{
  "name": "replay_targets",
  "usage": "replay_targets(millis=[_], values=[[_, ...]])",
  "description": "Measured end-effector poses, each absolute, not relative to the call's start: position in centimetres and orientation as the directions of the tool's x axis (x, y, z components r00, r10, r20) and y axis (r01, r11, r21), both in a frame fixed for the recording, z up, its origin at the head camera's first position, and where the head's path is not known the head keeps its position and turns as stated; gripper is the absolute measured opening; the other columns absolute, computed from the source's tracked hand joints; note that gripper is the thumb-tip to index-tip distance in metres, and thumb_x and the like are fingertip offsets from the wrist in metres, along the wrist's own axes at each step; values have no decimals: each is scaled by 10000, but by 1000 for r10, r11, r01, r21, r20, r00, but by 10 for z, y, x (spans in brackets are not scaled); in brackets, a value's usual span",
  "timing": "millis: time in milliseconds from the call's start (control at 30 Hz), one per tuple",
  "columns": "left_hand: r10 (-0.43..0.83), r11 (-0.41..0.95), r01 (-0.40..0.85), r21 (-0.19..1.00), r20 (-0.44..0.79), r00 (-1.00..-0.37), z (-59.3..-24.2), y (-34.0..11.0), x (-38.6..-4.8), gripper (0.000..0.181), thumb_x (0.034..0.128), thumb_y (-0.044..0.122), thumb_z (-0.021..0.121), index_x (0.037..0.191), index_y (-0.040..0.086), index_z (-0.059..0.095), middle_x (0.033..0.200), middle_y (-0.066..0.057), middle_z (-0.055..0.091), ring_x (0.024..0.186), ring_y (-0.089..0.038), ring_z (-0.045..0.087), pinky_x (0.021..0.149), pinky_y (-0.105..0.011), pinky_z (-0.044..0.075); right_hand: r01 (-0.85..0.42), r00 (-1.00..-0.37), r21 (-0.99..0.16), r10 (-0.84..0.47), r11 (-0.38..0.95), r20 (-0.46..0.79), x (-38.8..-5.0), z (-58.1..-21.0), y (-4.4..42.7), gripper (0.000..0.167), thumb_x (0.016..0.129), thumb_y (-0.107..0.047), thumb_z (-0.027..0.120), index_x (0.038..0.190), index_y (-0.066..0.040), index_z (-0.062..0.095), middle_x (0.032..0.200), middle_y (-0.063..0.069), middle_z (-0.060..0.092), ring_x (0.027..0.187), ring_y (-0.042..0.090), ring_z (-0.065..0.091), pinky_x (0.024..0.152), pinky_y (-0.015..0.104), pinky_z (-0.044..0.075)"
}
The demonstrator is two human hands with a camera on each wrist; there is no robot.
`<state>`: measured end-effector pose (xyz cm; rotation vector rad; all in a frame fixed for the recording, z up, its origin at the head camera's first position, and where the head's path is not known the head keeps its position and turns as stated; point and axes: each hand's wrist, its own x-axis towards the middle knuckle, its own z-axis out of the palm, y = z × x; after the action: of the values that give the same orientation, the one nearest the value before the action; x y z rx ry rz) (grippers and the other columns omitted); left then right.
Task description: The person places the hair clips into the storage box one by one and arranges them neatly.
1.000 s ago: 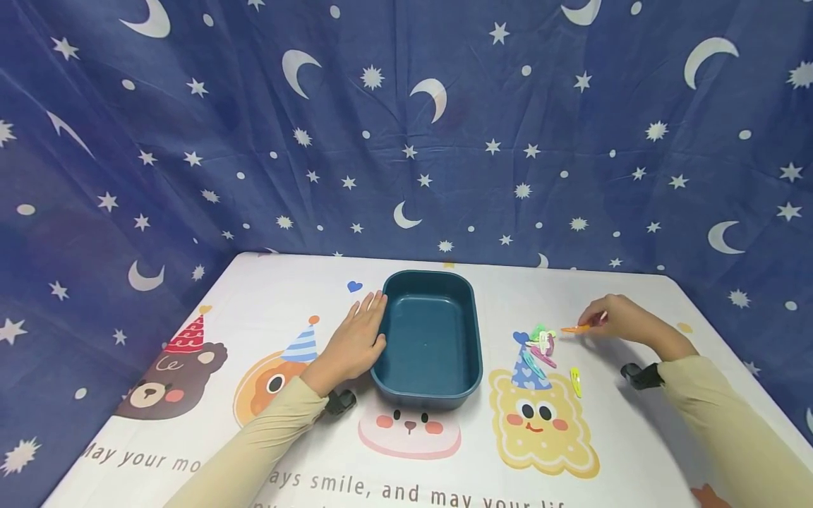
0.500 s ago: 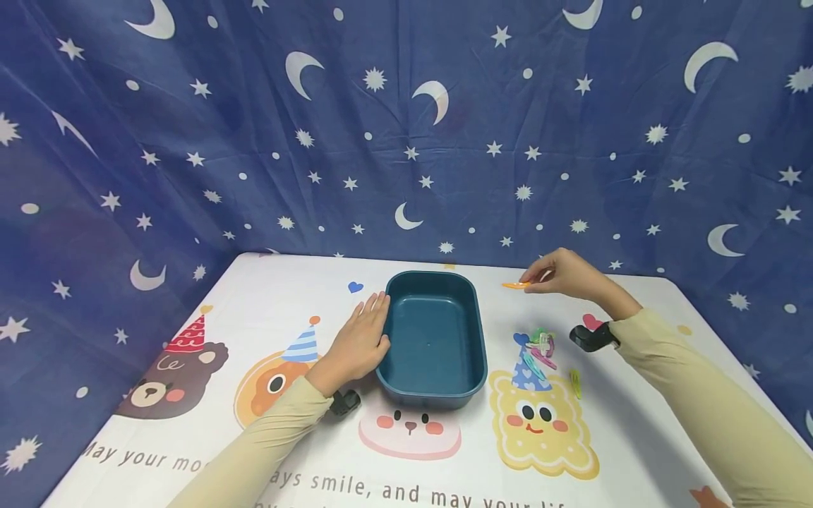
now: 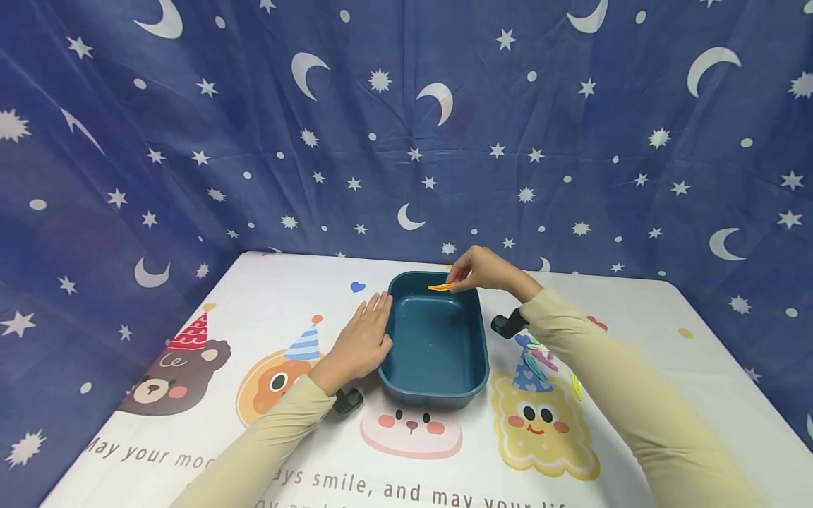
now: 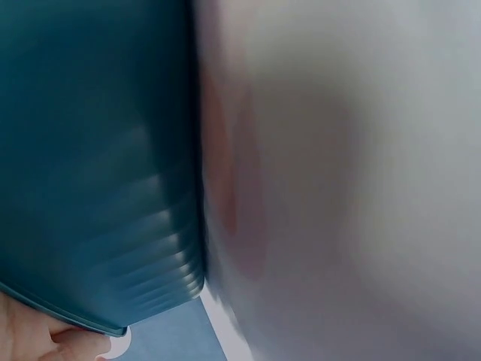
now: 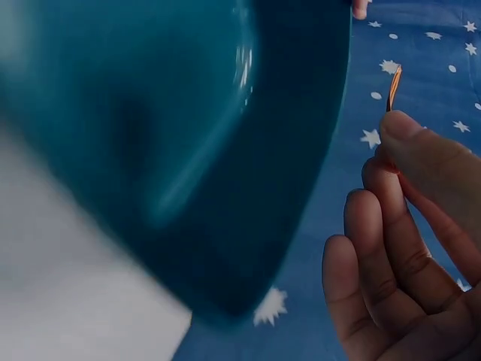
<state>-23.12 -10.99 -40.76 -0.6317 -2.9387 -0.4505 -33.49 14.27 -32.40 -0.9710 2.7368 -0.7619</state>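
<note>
A dark teal plastic box stands on the table with nothing visible inside. My left hand rests its straight fingers against the box's left side; in the left wrist view those fingers touch the rim. Over the far right part of the box, my right hand pinches an orange hair clip between thumb and fingertips. The same orange hair clip juts up from the pinch in the right wrist view. Several colourful hair clips lie in a small pile right of the box, partly hidden by the right arm.
A yellow hair clip lies apart from the pile, beside the right sleeve. The white printed tablecloth meets a dark blue star-and-moon curtain at the table's far edge.
My right hand has lifted the orange hair clip from near the pile and carried it left to over the box. The left hand has stayed at the box's side.
</note>
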Motion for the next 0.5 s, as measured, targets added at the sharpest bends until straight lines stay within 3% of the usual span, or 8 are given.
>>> replay_targets(millis=[500], values=[[383, 875, 405, 264, 132, -914, -407, -110, -231, 640, 926, 180, 409, 1485, -25, 172, 1567, -156, 166, 1472, -273, 112, 1204, -442, 123, -495, -791, -576, -612, 650, -12, -351, -358, 91, 104, 744, -52, 761, 830, 6, 754, 819, 139, 736, 686, 124, 675, 682, 258, 576]])
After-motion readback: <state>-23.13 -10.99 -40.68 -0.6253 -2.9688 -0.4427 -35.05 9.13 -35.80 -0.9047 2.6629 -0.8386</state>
